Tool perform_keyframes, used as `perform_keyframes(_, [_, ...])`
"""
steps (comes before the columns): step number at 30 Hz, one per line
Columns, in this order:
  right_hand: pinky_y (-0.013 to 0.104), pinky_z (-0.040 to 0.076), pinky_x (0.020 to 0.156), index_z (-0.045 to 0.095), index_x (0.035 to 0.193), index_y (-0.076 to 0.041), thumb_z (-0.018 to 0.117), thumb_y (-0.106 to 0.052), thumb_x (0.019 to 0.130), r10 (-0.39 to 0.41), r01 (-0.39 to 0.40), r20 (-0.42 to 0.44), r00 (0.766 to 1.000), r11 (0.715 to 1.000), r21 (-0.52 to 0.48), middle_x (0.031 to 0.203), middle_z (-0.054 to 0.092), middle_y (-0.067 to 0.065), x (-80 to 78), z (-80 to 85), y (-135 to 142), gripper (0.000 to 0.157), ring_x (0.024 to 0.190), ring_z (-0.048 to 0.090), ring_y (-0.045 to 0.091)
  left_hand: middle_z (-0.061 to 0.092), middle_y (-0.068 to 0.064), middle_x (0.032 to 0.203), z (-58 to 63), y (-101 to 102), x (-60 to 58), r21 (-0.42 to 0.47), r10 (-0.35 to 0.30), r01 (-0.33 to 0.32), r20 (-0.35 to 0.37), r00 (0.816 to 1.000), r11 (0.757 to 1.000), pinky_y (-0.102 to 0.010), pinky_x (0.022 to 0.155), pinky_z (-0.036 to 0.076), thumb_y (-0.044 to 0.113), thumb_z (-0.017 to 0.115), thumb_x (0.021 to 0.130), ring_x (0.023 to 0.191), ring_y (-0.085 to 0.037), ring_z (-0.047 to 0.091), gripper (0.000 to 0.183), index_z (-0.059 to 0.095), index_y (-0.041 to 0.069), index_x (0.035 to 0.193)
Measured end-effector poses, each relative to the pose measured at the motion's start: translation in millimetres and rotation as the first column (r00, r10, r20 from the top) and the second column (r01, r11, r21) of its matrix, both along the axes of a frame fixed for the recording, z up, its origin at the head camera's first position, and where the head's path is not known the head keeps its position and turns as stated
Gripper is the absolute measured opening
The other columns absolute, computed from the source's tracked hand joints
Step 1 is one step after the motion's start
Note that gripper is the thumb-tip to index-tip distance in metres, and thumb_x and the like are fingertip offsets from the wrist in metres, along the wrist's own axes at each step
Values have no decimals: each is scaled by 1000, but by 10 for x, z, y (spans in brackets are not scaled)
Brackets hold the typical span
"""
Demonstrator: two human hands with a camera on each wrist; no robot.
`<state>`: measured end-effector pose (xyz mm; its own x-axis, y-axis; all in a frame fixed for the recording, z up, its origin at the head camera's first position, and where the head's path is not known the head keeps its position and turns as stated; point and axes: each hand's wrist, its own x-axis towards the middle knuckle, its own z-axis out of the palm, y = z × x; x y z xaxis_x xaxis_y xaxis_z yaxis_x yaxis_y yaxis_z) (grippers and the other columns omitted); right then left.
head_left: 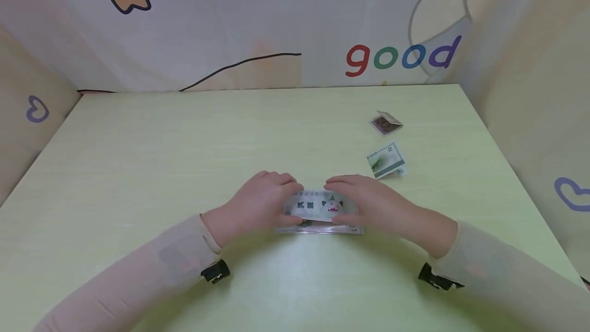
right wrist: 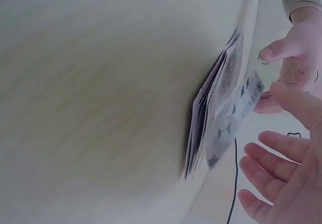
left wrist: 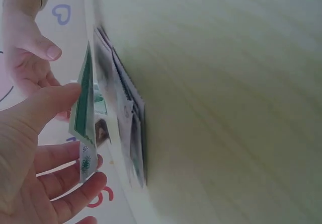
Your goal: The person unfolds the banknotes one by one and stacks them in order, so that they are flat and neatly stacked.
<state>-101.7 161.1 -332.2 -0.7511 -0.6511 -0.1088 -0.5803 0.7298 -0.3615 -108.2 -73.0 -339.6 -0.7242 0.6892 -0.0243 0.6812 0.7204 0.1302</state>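
Over the near middle of the table, a pale green play banknote (head_left: 315, 208) lies tilted above a small stack of notes (head_left: 322, 228). In the left wrist view it has a dark green band. My left hand (head_left: 265, 203) pinches its left end, thumb at the near edge and fingers at the far edge. My right hand (head_left: 371, 201) is around the right end, which it partly hides in the head view. In the right wrist view, that hand's thumb and fingers are spread beside the banknote (right wrist: 229, 126), with a gap between them. The stack (right wrist: 209, 103) has uneven edges.
Beyond my right hand, a green folded note (head_left: 386, 160) lies on the table (head_left: 184, 142). Farther back is a brownish folded note (head_left: 386, 123), partly raised. Printed cloth (head_left: 253, 19) hangs along the back and both sides.
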Motion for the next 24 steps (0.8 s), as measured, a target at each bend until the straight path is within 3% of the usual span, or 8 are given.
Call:
perform_keyframes(5, [43, 40, 97, 54, 129, -4, 69, -29, 85, 79, -80, 14, 997, 992, 96, 134, 51, 8, 57, -12, 67, 53, 121, 49, 27, 59, -4, 116, -64, 35, 14, -84, 14, -10, 42, 999, 996, -37, 94, 41, 49, 71, 77, 101, -21, 55, 56, 63, 12, 118])
perform_keyframes(10, [44, 41, 97, 55, 128, -4, 65, -30, 88, 164, -173, 62, 985, 968, 183, 135, 50, 10, 87, -46, 117, 50, 122, 48, 29, 57, -6, 116, -113, 57, 40, -134, 9, -5, 28, 1000, 991, -38, 93, 41, 52, 71, 76, 102, -22, 54, 60, 62, 10, 118])
perform_keyframes(13, [44, 41, 97, 56, 128, -5, 65, -31, 88, 173, -185, 76, 982, 960, 209, 138, 47, 11, 101, -76, 130, 49, 125, 45, 29, 53, -8, 126, -131, 53, 71, -149, 1, 2, 15, 1000, 989, -39, 97, 38, 49, 70, 78, 113, -24, 50, 63, 58, 9, 125])
perform_keyframes(16, [44, 42, 96, 57, 128, -6, 65, -31, 87, 179, -190, 67, 982, 959, 211, 139, 45, 11, 114, -97, 130, 49, 125, 45, 30, 46, -10, 136, -154, 32, 125, -159, -70, 65, -25, 997, 985, -41, 101, 36, 42, 69, 82, 124, -26, 43, 59, 55, 9, 129])
perform_keyframes(19, [45, 42, 95, 57, 128, -6, 66, -31, 87, 187, -196, 62, 980, 956, 220, 140, 45, 12, 122, -106, 125, 49, 124, 45, 30, 45, -12, 138, -180, 5, 191, -152, -184, 173, -62, 981, 973, -40, 101, 38, 32, 67, 86, 127, -27, 42, 49, 57, 8, 128])
perform_keyframes(21, [45, 42, 95, 57, 128, -6, 65, -32, 87, 186, -195, 63, 981, 952, 234, 140, 44, 12, 128, -105, 120, 49, 124, 45, 29, 46, -13, 138, -190, -11, 233, -141, -237, 227, -56, 970, 964, -38, 98, 41, 30, 65, 88, 126, -26, 44, 46, 57, 8, 128])
perform_keyframes(24, [45, 42, 95, 57, 128, -6, 65, -33, 87, 184, -193, 59, 981, 948, 252, 141, 43, 12, 135, -99, 108, 49, 124, 46, 29, 42, -12, 141, -190, -22, 280, -142, -241, 240, 14, 970, 960, -35, 94, 44, 35, 60, 91, 129, -24, 41, 48, 53, 12, 133])
